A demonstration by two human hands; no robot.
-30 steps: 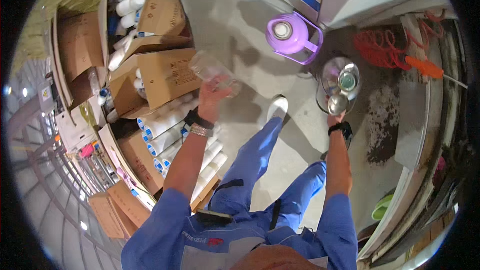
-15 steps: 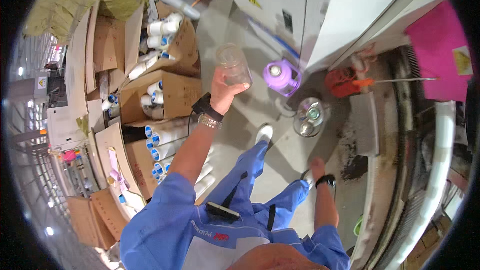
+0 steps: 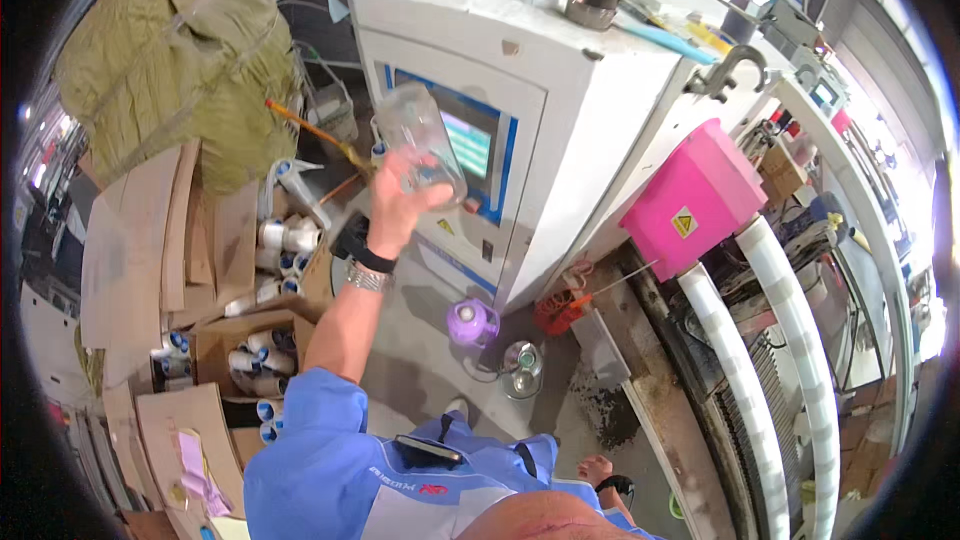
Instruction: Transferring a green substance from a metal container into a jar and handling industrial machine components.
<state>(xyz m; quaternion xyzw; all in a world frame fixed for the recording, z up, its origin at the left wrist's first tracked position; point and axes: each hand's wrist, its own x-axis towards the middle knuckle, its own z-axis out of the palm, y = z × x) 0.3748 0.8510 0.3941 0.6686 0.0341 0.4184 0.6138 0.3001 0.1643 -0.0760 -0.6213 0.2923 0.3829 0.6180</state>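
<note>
My left hand point(image 3: 402, 208) is raised in front of the white machine cabinet, its fingers wrapped round the lower part of a clear, see-through jar point(image 3: 412, 125). The jar tilts, its upper end leaning left, and overlaps the cabinet's lit screen point(image 3: 468, 148). It looks empty. A black strap and a metal watch are on that wrist. Low at my right side hangs my right hand point(image 3: 594, 468), small in view, with fingers loosely parted and nothing seen in it. On the floor ahead stand a purple jug point(image 3: 468, 324) and a round clear-glass vessel point(image 3: 522, 380) beside it.
Open cartons point(image 3: 215, 345) of white rolls stand on the left, below a large olive-covered bundle point(image 3: 190, 60). The white cabinet point(image 3: 590, 110) carries rolls and tools on top. To the right are a pink box point(image 3: 695, 195), long white pipes point(image 3: 775, 340) and machine rails.
My view has tipped up, bringing the cabinet's screen and top into sight. My left hand has lifted the jar from above the floor to in front of the screen.
</note>
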